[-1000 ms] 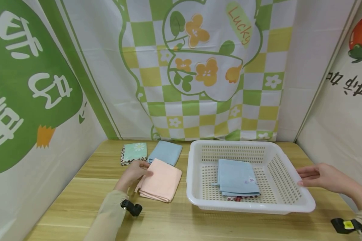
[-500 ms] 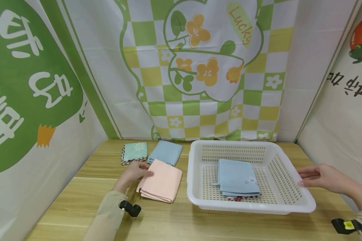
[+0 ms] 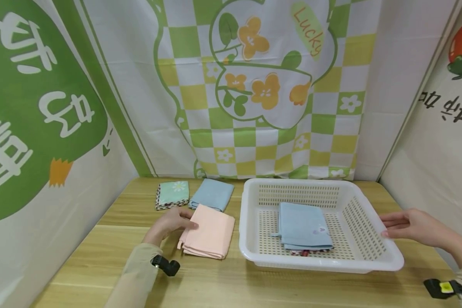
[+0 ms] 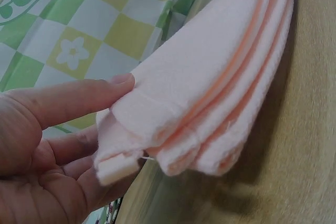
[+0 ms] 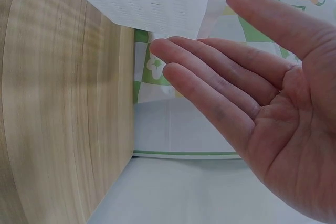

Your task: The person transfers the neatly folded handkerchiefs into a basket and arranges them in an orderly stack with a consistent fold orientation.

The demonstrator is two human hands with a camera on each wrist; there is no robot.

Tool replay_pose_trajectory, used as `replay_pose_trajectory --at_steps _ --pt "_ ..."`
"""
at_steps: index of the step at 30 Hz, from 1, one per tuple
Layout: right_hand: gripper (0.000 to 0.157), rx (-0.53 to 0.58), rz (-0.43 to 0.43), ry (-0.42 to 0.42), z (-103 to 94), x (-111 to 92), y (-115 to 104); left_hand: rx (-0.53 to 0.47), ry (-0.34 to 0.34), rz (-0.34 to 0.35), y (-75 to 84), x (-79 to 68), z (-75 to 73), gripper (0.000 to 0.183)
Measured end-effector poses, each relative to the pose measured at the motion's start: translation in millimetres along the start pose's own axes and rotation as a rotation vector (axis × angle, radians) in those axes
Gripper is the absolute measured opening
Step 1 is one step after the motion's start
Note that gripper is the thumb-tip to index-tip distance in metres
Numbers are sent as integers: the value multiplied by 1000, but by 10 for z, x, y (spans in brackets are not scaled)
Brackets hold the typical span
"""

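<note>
Where the folded pale-pink cloth (image 3: pixel 211 235) sits, just below the centre of the head view, your left hand (image 3: pixel 171 223) pinches its left edge, thumb above and fingers beneath. Your right hand (image 3: pixel 417 227), at right, has its fingers nearly straight, thumb spread from them, at the right rim of the white perforated plastic basket (image 3: pixel 319 264); firm contact you cannot tell. Inside lies a folded light-blue cloth (image 3: pixel 302 224), all upon the wooden table (image 3: pixel 200 284).

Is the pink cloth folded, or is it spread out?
Folded: in the left wrist view, the pink cloth shows several stacked layers along its edge, while the left hand pinches it.
</note>
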State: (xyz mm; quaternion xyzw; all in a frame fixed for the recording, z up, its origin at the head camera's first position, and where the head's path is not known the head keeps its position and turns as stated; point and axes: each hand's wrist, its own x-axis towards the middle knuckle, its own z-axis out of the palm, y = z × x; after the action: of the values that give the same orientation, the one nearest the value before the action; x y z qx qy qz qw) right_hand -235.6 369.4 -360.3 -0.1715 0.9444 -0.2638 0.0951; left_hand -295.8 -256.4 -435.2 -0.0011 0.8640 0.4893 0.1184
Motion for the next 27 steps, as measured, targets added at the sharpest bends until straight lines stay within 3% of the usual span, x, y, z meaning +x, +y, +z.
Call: replay_pose_trajectory --at_steps 27 --pt "57 -9 22 9 -2 9 25 -55 -17 28 50 -61 14 49"
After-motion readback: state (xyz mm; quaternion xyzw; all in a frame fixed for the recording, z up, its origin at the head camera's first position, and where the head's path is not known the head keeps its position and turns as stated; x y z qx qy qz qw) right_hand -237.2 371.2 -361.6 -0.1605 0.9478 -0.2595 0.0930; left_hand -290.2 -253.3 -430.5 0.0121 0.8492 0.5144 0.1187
